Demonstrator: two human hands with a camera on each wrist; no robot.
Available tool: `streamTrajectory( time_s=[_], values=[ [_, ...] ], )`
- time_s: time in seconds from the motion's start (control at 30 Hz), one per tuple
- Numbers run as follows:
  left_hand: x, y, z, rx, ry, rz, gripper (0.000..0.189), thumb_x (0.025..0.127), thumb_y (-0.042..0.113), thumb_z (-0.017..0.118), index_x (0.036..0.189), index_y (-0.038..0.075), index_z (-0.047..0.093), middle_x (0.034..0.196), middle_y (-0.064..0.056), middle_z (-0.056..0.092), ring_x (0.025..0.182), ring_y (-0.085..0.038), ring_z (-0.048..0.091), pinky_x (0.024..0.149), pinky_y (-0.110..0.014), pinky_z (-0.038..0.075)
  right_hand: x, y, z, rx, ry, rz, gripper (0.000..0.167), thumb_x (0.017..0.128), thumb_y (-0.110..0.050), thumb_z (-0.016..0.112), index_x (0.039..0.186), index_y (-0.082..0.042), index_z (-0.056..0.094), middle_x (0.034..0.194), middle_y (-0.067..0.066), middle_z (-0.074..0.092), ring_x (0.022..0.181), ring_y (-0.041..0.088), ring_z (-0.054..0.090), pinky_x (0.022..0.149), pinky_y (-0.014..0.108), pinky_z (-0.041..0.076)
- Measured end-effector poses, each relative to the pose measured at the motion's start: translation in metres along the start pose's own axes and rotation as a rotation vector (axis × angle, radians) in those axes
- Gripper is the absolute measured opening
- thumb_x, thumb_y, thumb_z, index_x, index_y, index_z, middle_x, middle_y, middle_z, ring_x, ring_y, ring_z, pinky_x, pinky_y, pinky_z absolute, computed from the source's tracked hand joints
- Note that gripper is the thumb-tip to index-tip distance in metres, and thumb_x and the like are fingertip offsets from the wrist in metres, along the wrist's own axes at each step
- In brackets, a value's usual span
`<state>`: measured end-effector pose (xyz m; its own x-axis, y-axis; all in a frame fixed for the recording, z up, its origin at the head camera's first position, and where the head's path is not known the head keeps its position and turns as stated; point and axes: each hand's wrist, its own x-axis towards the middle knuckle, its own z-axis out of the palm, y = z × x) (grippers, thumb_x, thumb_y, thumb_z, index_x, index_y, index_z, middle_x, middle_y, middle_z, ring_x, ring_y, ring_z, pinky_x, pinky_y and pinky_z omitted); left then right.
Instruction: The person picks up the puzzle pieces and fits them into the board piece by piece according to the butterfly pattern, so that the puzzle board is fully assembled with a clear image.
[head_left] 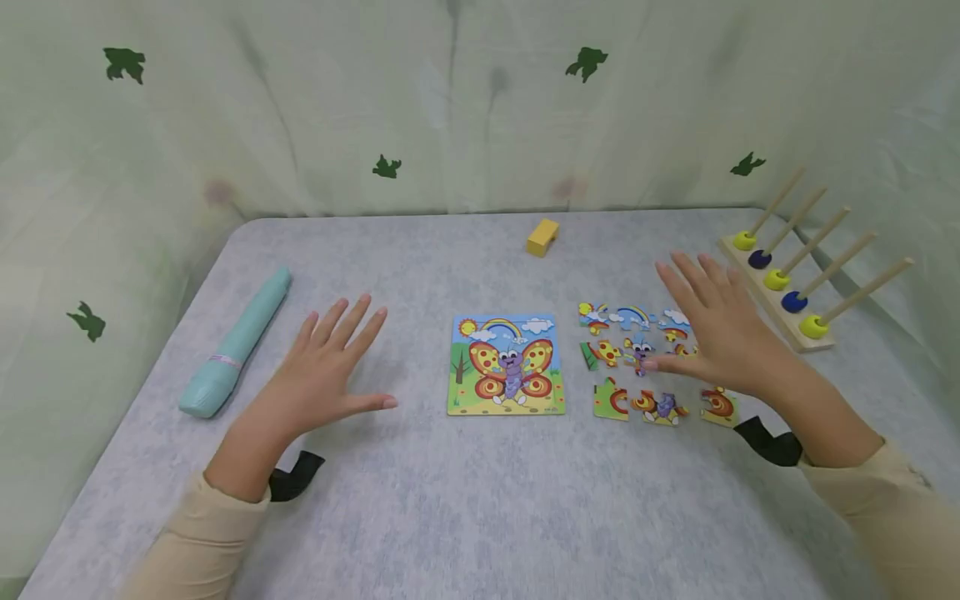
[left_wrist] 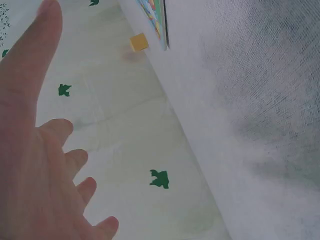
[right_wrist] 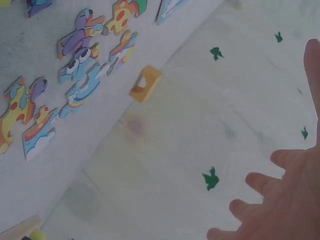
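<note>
My left hand (head_left: 318, 371) is held over the table's left side, fingers spread, holding nothing. Between the two hands lies a square butterfly picture board (head_left: 507, 365) with a sun and rainbow. My right hand (head_left: 716, 329), fingers also spread and holding nothing, hovers over the right edge of a group of loose jigsaw pieces (head_left: 665, 407). They lie in rough rows, and this hand hides some in the head view. The right wrist view shows several jigsaw pieces (right_wrist: 82, 92) close together. In the left wrist view only an edge of the picture board (left_wrist: 156, 20) appears.
A yellow block (head_left: 542, 237) sits near the table's back edge. On the far right stands a wooden peg rack (head_left: 780, 292) with yellow and blue beads at the foot of its upright rods. A rolled turquoise bundle (head_left: 238, 346) lies at the left. Pale curtains surround the table.
</note>
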<state>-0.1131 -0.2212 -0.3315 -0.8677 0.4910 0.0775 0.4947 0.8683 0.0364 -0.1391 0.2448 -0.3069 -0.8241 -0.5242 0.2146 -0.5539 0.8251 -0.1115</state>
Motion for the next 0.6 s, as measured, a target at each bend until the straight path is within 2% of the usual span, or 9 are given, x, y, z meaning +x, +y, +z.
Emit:
streamTrajectory(
  time_s=[0.13,0.3,0.43,0.6],
  values=[
    [0.005,0.000,0.011,-0.080,0.085,0.069,0.102,0.072,0.064,0.059,0.146,0.015,0.007,0.149,-0.009,0.005,0.134,-0.032,0.006,0.102,-0.053,0.010,0.014,0.001,0.001,0.171,0.032,-0.007,0.107,0.068,-0.041,0.077,0.145,-0.012,0.009,0.147,0.015,0.011,0.132,0.036,0.009,0.100,0.056,0.012],
    [0.018,0.009,0.025,-0.206,0.141,0.131,0.101,0.073,0.056,0.064,0.146,0.014,0.008,0.149,-0.008,0.009,0.133,-0.031,0.012,0.100,-0.052,0.019,0.034,0.004,0.016,0.360,0.022,0.091,0.097,0.072,-0.033,0.075,0.145,-0.013,0.014,0.147,0.012,0.015,0.133,0.031,0.012,0.099,0.055,0.018],
    [0.029,0.022,0.031,-0.341,0.136,0.107,0.097,0.076,0.051,0.065,0.146,0.015,0.008,0.149,-0.005,0.009,0.133,-0.027,0.014,0.100,-0.050,0.022,0.047,0.008,0.036,0.487,0.050,0.162,0.089,0.075,-0.028,0.073,0.144,-0.013,0.020,0.145,0.012,0.021,0.130,0.031,0.020,0.098,0.054,0.022],
    [0.042,0.037,0.039,-0.518,0.071,0.029,0.091,0.080,0.046,0.063,0.146,0.015,0.009,0.149,-0.007,0.010,0.133,-0.026,0.011,0.102,-0.049,0.020,0.057,0.012,0.063,0.655,0.062,0.226,0.079,0.078,-0.021,0.070,0.142,-0.014,0.026,0.143,0.011,0.026,0.125,0.035,0.029,0.094,0.054,0.029]
  ],
)
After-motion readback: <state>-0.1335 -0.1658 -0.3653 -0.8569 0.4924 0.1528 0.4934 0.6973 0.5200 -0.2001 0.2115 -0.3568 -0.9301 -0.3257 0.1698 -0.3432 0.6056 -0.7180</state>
